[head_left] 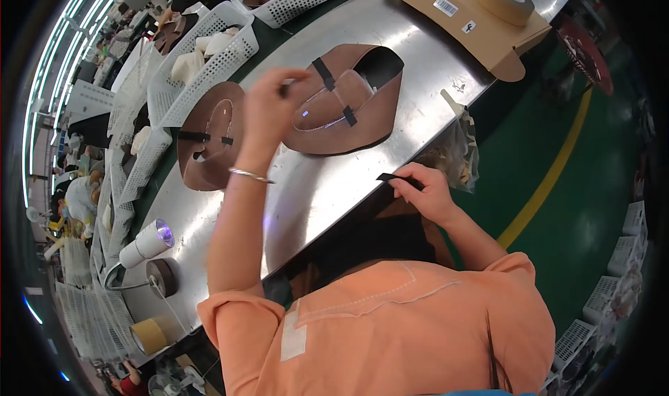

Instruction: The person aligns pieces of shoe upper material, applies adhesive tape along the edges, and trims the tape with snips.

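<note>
My left hand (pixel 268 110), with a bangle at the wrist, is raised at the left edge of a brown leather-like piece (pixel 380 120). Its fingers are closed, slightly blurred, around a small black piece (pixel 284 90). The brown piece has a stitched rounded panel and two black tabs, and its far end curves up around a dark opening. By the table's near edge, my right hand (pixel 426 192) pinches a short black strip (pixel 385 177). A similar brown piece (pixel 198 162) with black tabs lies left of my left hand, partly hidden by it.
On the metal table (pixel 313 201) are a cardboard box (pixel 432 30) with a tape roll (pixel 505 0), a lamp (pixel 143 246) and another tape roll (pixel 148 337). White perforated baskets (pixel 209 72) line the far side. A plastic bag (pixel 460 152) hangs at the near edge.
</note>
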Tool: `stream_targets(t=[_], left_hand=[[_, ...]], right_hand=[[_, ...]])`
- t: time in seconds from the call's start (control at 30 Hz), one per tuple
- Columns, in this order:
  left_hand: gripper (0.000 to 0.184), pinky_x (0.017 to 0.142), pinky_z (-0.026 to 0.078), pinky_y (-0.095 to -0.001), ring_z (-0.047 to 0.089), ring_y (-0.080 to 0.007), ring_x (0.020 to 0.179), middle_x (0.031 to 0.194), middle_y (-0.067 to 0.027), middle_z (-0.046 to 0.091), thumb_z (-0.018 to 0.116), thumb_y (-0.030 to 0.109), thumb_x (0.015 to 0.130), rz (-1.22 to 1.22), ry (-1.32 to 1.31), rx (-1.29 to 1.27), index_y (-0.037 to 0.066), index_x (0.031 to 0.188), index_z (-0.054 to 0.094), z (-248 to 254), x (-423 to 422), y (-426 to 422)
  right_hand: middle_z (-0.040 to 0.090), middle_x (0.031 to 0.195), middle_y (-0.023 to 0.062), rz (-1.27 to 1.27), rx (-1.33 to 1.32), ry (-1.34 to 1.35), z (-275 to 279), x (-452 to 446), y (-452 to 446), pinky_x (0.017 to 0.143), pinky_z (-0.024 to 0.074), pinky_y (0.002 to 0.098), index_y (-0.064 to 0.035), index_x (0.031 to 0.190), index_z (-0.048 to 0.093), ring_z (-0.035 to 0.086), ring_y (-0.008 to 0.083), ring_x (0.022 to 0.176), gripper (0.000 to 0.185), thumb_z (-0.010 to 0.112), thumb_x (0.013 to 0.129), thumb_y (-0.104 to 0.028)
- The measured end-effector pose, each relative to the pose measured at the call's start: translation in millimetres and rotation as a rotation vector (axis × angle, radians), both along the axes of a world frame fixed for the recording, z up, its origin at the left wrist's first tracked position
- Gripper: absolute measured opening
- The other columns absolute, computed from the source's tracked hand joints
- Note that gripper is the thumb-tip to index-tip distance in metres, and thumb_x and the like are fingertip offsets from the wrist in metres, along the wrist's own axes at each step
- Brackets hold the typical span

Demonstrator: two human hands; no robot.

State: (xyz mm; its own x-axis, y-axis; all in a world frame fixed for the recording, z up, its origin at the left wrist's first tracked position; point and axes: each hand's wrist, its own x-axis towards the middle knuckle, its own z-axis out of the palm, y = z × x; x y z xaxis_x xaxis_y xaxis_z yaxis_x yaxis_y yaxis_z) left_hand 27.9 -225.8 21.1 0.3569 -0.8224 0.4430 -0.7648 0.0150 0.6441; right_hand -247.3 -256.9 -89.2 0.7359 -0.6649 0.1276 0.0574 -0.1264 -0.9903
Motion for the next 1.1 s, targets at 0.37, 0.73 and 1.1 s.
stream_targets(t=[0.37, 0.73, 1.1], left_hand=[[0.019, 0.077, 0.048, -0.0428, 0.06, -0.0345, 0.09, 0.089, -0.0156, 0.065, 0.064, 0.022, 0.078, 0.002, -0.122, -0.053, 0.005, 0.085, 0.066, -22, -52, -98], [0.017, 0.055, 0.032, -0.0197, 0.04, -0.0044, 0.059, 0.065, 0.0048, 0.05, 0.073, 0.019, 0.079, 0.134, 0.807, -0.045, 0.006, 0.078, 0.061, -3, -19, 77], [0.021, 0.066, 0.044, -0.0207, 0.055, -0.0087, 0.078, 0.095, -0.0048, 0.06, 0.069, 0.006, 0.078, 0.094, 0.495, 0.12, 0.001, 0.098, 0.065, -52, -94, 184]], right_hand=[[0.064, 0.076, 0.009, 0.132, -0.41, 0.031, 11, -9, 20, 0.058, 0.0466, 0.03, -0.0025, 0.088, 0.065, 0.06, 0.0232, 0.064, 0.012, 0.069, 0.08, -0.011], [0.064, 0.072, 0.0055, 0.083, -0.141, 0.006, 16, 1, 17, 0.06, 0.0464, 0.0243, 0.0004, 0.086, 0.065, 0.061, 0.0129, 0.064, 0.007, 0.066, 0.083, -0.005], [0.052, 0.132, 0.0109, 0.298, 0.261, -0.016, 47, 71, 29, 0.05, 0.0407, 0.0161, 0.0007, 0.094, 0.062, 0.053, 0.0031, 0.061, 0.011, 0.06, 0.089, -0.009]])
